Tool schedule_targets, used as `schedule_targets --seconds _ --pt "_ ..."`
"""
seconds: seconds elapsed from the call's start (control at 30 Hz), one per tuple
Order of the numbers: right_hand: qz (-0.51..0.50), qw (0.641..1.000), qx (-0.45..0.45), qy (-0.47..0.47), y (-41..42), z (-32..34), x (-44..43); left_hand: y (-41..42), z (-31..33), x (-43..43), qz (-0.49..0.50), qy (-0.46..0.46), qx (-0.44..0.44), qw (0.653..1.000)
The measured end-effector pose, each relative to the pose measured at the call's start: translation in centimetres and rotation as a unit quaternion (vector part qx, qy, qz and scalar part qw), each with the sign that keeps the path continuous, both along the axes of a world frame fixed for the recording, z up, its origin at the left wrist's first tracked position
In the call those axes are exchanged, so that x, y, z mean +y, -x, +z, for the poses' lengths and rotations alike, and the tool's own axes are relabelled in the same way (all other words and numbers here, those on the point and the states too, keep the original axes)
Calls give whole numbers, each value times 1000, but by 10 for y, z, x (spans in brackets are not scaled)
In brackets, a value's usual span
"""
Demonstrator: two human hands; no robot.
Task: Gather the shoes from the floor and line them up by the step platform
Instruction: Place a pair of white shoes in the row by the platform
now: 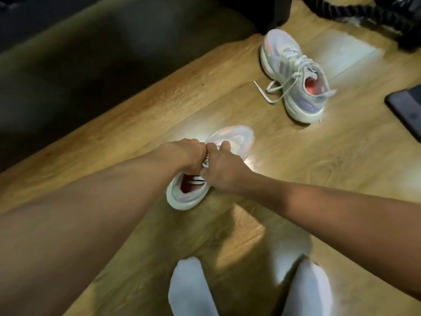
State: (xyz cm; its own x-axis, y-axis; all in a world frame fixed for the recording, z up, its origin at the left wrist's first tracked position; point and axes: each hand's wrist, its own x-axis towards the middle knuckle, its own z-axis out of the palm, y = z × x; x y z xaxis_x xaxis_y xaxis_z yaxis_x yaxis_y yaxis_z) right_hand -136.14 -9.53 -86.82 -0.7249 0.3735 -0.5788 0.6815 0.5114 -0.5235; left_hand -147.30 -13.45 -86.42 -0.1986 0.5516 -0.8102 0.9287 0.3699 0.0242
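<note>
A: Fingers (224, 145) of left hand (189, 153) and right hand (222, 171) are curled on the laces of the near shoe (237, 139), mid-floor (296, 179). Exact pinch is blurred.
B: Move one hand to the heel before lifting, I'd say. Laces alone let it swing.
A: Far shoe (296, 74) is well apart, lace trailing. Dark slab (407, 112) sits near it, black gear (364, 10) behind.

Dark flat device (407, 110), white socks (191, 290)

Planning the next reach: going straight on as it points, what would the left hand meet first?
The left hand would first run over the toe of the near shoe; past that, probably the far shoe.
</note>
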Motion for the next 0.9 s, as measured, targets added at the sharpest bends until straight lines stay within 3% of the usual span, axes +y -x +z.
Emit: schedule_targets --seconds 0.1,0.2,0.3,0.43,0.63,0.8,0.9 --pt "-39 999 17 8 7 2 21 4 8 17 -1 1 21 1000" --pt "-61 996 49 -45 23 13 46 16 21 40 124 -18 -14 992" --pt "-85 987 101 -90 45 29 77 25 33 61 296 -108 -74 946" --pt "-71 974 170 -128 46 39 105 15 34 86 426 -220 -90 873" --pt "28 977 116 -176 15 21 144 -14 17 118 434 -245 -123 858" --pt "25 982 88 -162 0 8 163 -29 5 140 425 -187 -147 873" --pt "-31 990 94 -97 -3 10 171 -33 0 145 425 -174 -145 876"
